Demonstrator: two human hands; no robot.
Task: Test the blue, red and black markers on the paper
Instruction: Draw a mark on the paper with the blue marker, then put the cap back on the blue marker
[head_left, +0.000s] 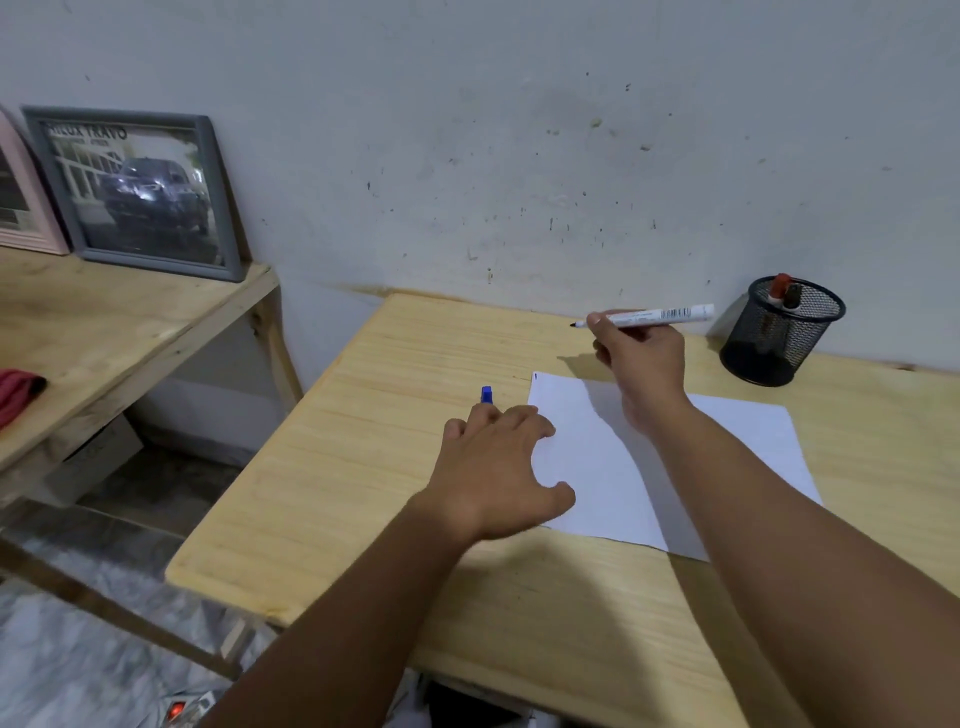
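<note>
A white sheet of paper (597, 467) lies on the wooden desk (363, 467). My right hand (641, 358) holds an uncapped white-barrelled marker (649, 315) level above the desk behind the paper, its dark tip pointing left. A short dark mark shows at the paper's far left corner. My left hand (498, 462) rests spread at the paper's left edge, fingers over the desk. A blue cap (486, 395) sticks up just beyond its fingertips; whether the fingers touch it is unclear. A black mesh pen cup (779, 332) at the back right holds a red-capped marker (779, 287) and a dark-capped marker (792, 296).
A lower wooden shelf (104, 338) stands to the left with a grey framed picture (140, 192), a pink frame (21, 202) and a red cloth (18, 392). The wall runs close behind the desk. A gap to the floor separates shelf and desk.
</note>
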